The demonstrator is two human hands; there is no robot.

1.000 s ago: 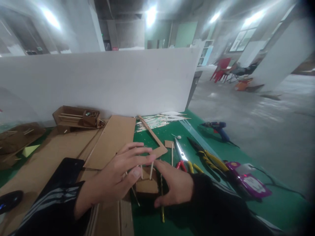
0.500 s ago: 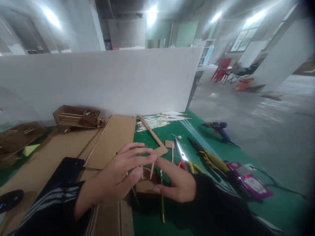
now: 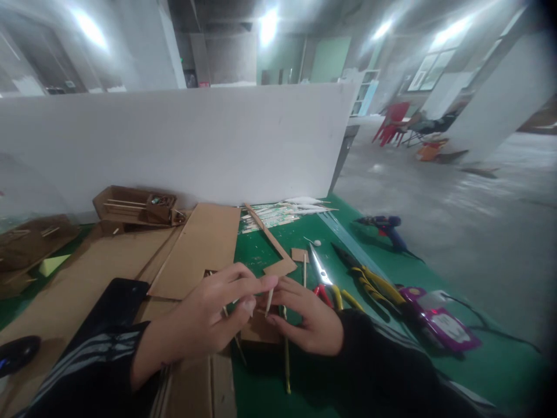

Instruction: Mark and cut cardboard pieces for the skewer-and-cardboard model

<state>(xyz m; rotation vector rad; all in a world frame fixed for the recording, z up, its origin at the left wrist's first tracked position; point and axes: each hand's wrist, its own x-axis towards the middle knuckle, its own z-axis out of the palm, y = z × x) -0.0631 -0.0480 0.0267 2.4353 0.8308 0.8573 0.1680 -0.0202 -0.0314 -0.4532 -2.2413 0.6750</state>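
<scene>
A small brown cardboard box (image 3: pixel 260 332) sits between my hands, with thin wooden sticks at its sides. One short pale stick (image 3: pixel 270 301) stands nearly upright above it. My left hand (image 3: pixel 217 307) reaches over from the left, its index fingertip touching the top of that stick, its thumb apart from the index. Low on the same stick, the curled fingers and thumb of my right hand (image 3: pixel 308 319) close around it. A longer stick (image 3: pixel 287 363) slants down along the box's right side, and another stick (image 3: pixel 240 349) along its left. My hands hide part of the box.
Scissors (image 3: pixel 321 267), yellow-handled pliers (image 3: pixel 369 278) and a purple device (image 3: pixel 444 328) lie right on the green table. Behind them is a blue glue gun (image 3: pixel 385 226). Cardboard sheets (image 3: pixel 200 249) and a cardboard model (image 3: pixel 134 206) are left. A white panel (image 3: pixel 195 145) stands behind.
My right fingers have curled inward around the short stick, where the index was stretched out before. My left fingers have bent and drawn together, with the index still at the stick's top.
</scene>
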